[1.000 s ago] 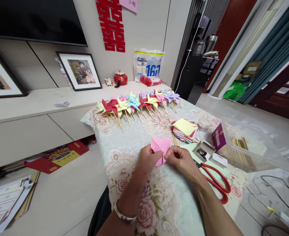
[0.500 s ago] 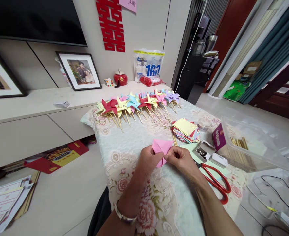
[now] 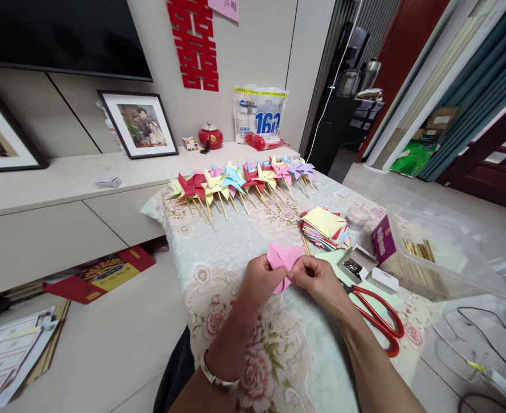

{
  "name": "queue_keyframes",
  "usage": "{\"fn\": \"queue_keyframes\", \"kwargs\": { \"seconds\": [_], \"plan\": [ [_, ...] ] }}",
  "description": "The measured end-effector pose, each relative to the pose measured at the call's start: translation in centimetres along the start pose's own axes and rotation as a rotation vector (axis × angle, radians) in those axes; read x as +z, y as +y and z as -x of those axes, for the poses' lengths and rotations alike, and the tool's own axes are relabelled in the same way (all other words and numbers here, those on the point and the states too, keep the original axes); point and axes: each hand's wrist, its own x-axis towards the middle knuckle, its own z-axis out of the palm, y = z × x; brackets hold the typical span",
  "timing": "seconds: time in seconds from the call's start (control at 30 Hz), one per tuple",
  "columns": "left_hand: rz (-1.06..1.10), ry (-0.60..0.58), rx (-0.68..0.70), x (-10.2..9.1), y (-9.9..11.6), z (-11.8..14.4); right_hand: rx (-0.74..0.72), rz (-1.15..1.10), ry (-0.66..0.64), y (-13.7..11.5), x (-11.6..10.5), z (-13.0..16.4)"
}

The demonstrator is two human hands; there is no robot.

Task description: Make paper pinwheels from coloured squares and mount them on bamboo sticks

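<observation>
- Two bare hands meet over the near middle of the tabletop (image 3: 235, 241), which is covered by a floral cloth. Together they hold one pink paper square (image 3: 283, 259), partly folded.
- The left hand (image 3: 259, 281) pinches the paper's left and lower edge, its grip closed on the sheet. A bracelet circles that wrist.
- The right hand (image 3: 319, 281) pinches the right side near the centre, its grip closed on the same paper.
- Compared with a second ago, the paper sits a touch higher and more to the right, and its top flaps look pressed closer together. Judging by that, the folding towards the centre is moving along by small degrees.
- The paper is lifted just off the cloth. Its long axis runs from near-left to far-right, with the broad folded end pointing away from the person.
- Just beyond the hands lies a stack of coloured paper squares (image 3: 324, 226).
- A row of finished pinwheels (image 3: 239, 180) on sticks lines the far edge.
- Red scissors (image 3: 377, 318) lie just right of the right wrist, beside a small open box (image 3: 356, 265) and a clear plastic tub (image 3: 428, 252) of sticks.
</observation>
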Motion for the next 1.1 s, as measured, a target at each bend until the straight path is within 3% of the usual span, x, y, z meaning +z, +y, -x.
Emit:
{"fn": "queue_keyframes", "kwargs": {
  "seconds": [0.3,0.43,0.5,0.57,0.7,0.77,0.97,1.1],
  "plan": [
    [0.0,-0.013,0.003,-0.2,-0.2,-0.2,-0.018,-0.118,0.011,0.1,-0.1,0.0],
    [0.009,-0.01,-0.052,-0.3,0.0,-0.1,-0.139,-0.312,0.314,0.8,-0.7,-0.4],
    [0.017,-0.047,-0.074,-0.3,0.5,0.2,-0.188,-0.401,0.393,1.0,-1.1,-0.7],
    [0.004,-0.127,-0.084,-0.5,1.2,0.6,-0.185,-0.473,0.313,0.9,-1.3,-0.8],
    [-0.134,-0.248,-0.073,-1.4,2.4,1.3,-0.073,-0.557,-0.017,0.4,-1.2,-0.4],
    [-0.211,-0.296,-0.061,-2.0,2.7,1.3,-0.041,-0.542,-0.116,0.2,-1.1,-0.1],
    [-0.402,-0.386,-0.033,-2.6,3.0,0.4,0.019,-0.428,-0.189,-0.3,-0.9,0.4],
    [-0.494,-0.387,-0.002,-2.3,3.1,-0.3,-0.055,-0.369,-0.207,-0.6,-0.7,0.2]
  ]
}}
